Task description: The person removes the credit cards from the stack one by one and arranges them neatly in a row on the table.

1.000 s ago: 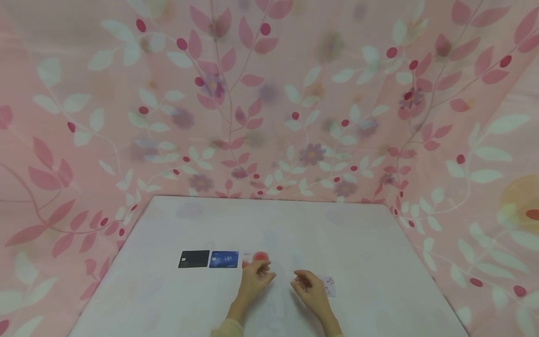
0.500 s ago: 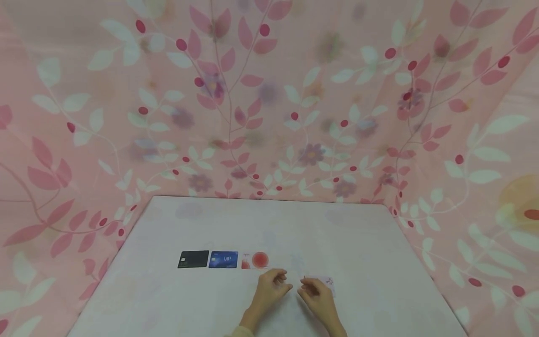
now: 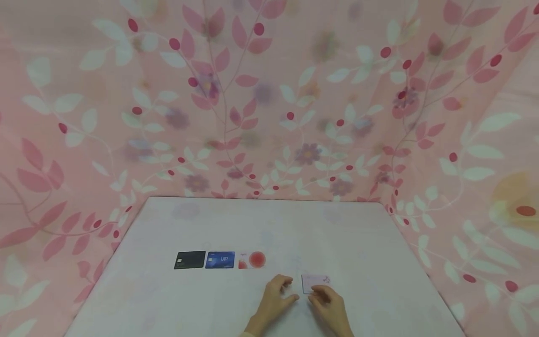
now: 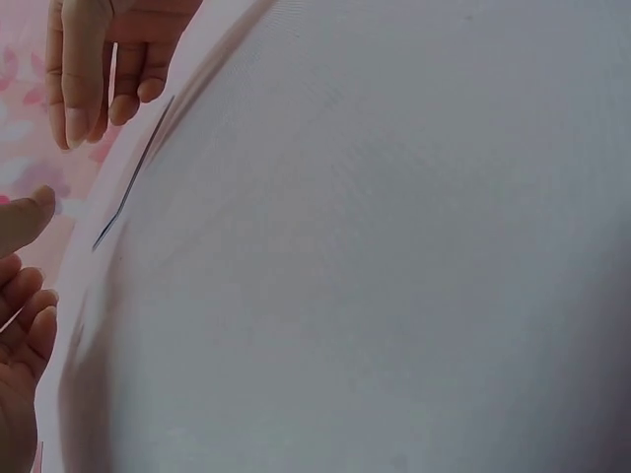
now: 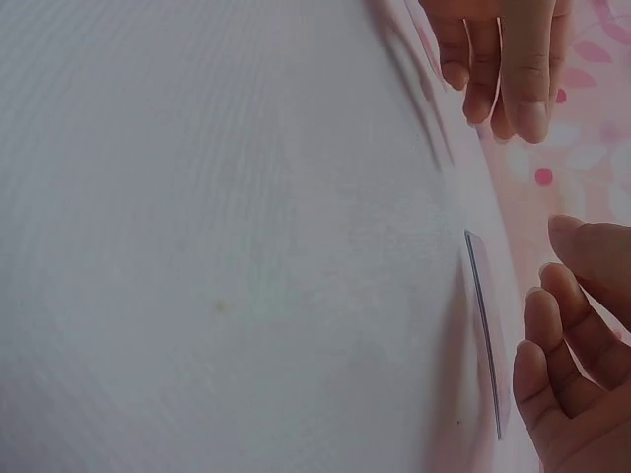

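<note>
A pale lilac card [image 3: 310,280] with a small floral print lies on the white table. My right hand [image 3: 331,304] is over its near edge, fingers loosely bent and thumb apart from them. In the right wrist view, the lilac card [image 5: 483,325] appears as a thin edge beside the fingertips of my right hand [image 5: 582,365]. Just left of that card is my left hand [image 3: 275,297], thumb and fingers spread apart with nothing between them. The left wrist view has the left hand [image 4: 20,365] at its left border and the right hand [image 4: 108,59] above.
Farther back and to the left, a black card [image 3: 190,260], a blue VIP card [image 3: 220,260] and a white card with red circles [image 3: 252,260] lie in a row on the white table [image 3: 177,304]. Pink floral cloth [image 3: 261,103] surrounds the table's back and sides.
My left hand has moved right and nearer, away from the red-and-white card, which is now uncovered. The right hand has shifted toward me and slightly right, exposing more of the lilac card.
</note>
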The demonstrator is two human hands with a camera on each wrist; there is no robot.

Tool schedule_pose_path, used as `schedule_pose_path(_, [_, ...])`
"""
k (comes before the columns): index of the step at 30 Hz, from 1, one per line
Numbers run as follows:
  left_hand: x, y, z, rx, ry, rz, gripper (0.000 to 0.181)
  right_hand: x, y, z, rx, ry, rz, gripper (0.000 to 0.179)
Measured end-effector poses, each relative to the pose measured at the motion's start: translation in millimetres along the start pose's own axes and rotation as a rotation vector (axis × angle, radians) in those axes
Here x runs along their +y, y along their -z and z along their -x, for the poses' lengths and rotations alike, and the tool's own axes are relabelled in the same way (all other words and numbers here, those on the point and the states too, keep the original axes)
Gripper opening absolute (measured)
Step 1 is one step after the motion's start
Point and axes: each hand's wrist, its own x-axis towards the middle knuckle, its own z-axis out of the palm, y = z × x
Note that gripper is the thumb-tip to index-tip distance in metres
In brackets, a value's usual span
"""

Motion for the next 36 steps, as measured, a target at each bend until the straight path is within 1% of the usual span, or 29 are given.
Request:
schedule_pose_path(3, [-0.6, -4.0, 0.5, -0.011, -0.01, 0.004, 0.043, 2, 2, 2.2, 0.001, -0.013, -0.014, 0.022])
schedule_pose_path(4, [-0.6, -5.1, 0.4, -0.014, -0.019, 0.0, 0.043, 2, 2, 2.9, -0.001, -0.024, -0.018, 0.022])
schedule_pose_path(7, [-0.5, -8.3, 0.2, -0.026, -0.016, -0.015, 0.044, 2, 5, 5.7, -0.008, -0.067, -0.022, 0.023])
schedule_pose_path(10, [-0.6, -11.8, 0.1, -0.062, 0.019, -0.047, 0.045, 4, 9, 8.2, -0.015, -0.119, -0.01, 0.023])
schedule_pose_path(13, [-0.7, -15.7, -0.8, -0.12, 0.089, -0.082, 0.047, 9, 11, 10.1, -0.008, -0.155, 0.011, 0.023])
schedule_pose_path(15, [-0.6, -18.2, -2.3, -0.162, 0.124, -0.108, 0.048, 13, 13, 9.8, 0.006, -0.162, 0.036, 0.024])
schedule_pose_path(18, [-0.7, -22.0, -5.4, -0.215, 0.145, -0.143, 0.052, 18, 16, 6.5, 0.028, -0.17, 0.093, 0.027])
schedule_pose_path(20, [-0.5, -24.7, -7.4, -0.244, 0.147, -0.157, 0.054, 21, 19, 2.4, 0.02, -0.192, 0.129, 0.03])
schedule_pose_path(22, [-0.4, -27.5, -9.1, -0.267, 0.145, -0.165, 0.056, 23, 23, -2.8, -0.027, -0.236, 0.17, 0.035])
schedule_pose_path(25, [-0.4, -32.2, -11.0, -0.304, 0.149, -0.186, 0.057, 27, 31, -11.8, -0.141, -0.297, 0.24, 0.044])
schedule_pose_path(28, [0.6, -35.4, -14.0, -0.352, 0.163, -0.215, 0.059, 30, 38, -20.3, -0.244, -0.323, 0.284, 0.054])
schedule_pose_path(31, [4.3, -34.5, -18.3, -0.402, 0.186, -0.232, 0.061, 31, 43, -27.8, -0.305, -0.324, 0.291, 0.059])
schedule_pose_path(32, [5.7, -33.9, -20.1, -0.419, 0.199, -0.232, 0.061, 31, 45, -30.3, -0.319, -0.314, 0.297, 0.06])
schedule_pose_path(36, [9.9, -31.6, -24.4, -0.465, 0.23, -0.235, 0.06, 31, 48, -39.0, -0.361, -0.325, 0.317, 0.061])
